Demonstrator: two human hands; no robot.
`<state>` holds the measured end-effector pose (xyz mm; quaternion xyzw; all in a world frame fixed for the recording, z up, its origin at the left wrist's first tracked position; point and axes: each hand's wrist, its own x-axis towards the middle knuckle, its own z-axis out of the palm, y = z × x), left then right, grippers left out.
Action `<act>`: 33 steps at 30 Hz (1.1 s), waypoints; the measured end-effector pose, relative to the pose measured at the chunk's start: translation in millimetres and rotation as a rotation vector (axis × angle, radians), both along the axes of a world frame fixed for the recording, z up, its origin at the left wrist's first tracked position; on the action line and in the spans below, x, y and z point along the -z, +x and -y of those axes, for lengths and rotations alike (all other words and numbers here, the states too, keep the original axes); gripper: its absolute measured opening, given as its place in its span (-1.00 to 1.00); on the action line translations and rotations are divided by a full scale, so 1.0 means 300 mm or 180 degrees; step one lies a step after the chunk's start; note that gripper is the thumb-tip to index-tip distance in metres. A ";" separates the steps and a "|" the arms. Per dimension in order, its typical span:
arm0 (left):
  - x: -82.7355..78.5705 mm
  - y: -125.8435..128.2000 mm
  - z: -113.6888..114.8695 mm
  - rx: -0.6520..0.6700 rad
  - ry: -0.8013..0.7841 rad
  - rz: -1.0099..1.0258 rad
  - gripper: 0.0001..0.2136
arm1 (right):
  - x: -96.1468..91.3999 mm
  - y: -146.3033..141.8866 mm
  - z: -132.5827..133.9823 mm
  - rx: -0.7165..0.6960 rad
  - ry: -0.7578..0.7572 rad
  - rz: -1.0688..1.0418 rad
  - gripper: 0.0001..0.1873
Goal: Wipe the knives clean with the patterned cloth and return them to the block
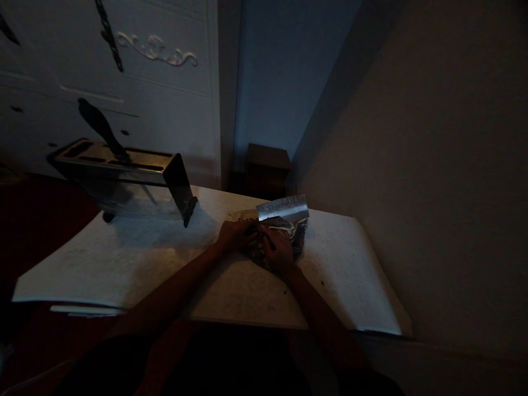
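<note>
A cleaver (282, 208) stands blade-down on a white cutting board (165, 264), its broad metal blade catching the light. My right hand (279, 252) is closed round its dark handle. Under and beside the blade lies a dark pile of chopped food (297, 237); the dim light hides what it is. My left hand (234, 234) rests on the board just left of the pile, fingers curled against the food.
A metal knife block (124, 168) with one black-handled knife in it stands at the board's back left. Behind it is a white cabinet door (124, 82). A wall (433, 165) runs along the right. A dark brown box (267, 165) sits behind the board.
</note>
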<state>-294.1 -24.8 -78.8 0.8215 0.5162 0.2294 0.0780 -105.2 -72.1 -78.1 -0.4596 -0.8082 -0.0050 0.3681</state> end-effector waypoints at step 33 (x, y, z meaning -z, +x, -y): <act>-0.047 -0.029 -0.002 -0.0038 0.0057 0.0105 -0.67 | 0.009 0.107 -0.075 0.1410 0.0315 -0.0370 -0.36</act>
